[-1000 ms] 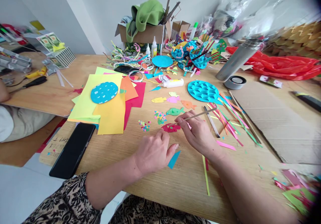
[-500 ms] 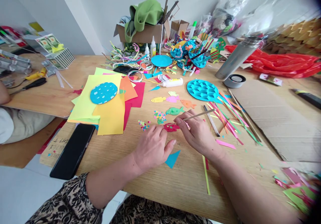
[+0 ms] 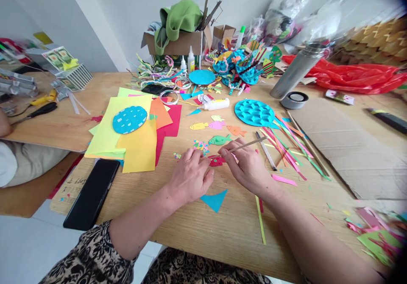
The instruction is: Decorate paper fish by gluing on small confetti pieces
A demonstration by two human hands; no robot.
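My right hand (image 3: 246, 163) grips a thin wooden stick (image 3: 249, 145), its lower tip over a red paper fish (image 3: 217, 161). My left hand (image 3: 190, 176) rests palm down at the left edge of this fish, its fingers bent; whether they pinch anything is hidden. Small colored paper dots (image 3: 201, 146) lie just beyond the left hand. Above the red fish are a green fish (image 3: 220, 140), an orange fish (image 3: 236, 130), a pink fish (image 3: 217, 125) and a yellow fish (image 3: 199, 126). A blue paper piece (image 3: 216, 200) lies below the hands.
Colored sheets (image 3: 140, 148) and a black phone (image 3: 92, 193) lie left. Paper strips (image 3: 286, 148), a pen (image 3: 266, 151), a steel flask (image 3: 297, 72) and cardboard (image 3: 346, 148) are right. A glue bottle (image 3: 216, 104) lies behind the fish. Another person's arm shows far left.
My left hand has shifted slightly up and left, now covering part of the dots, and its thumb has drawn in. More of the blue piece shows. The right hand still holds the stick.
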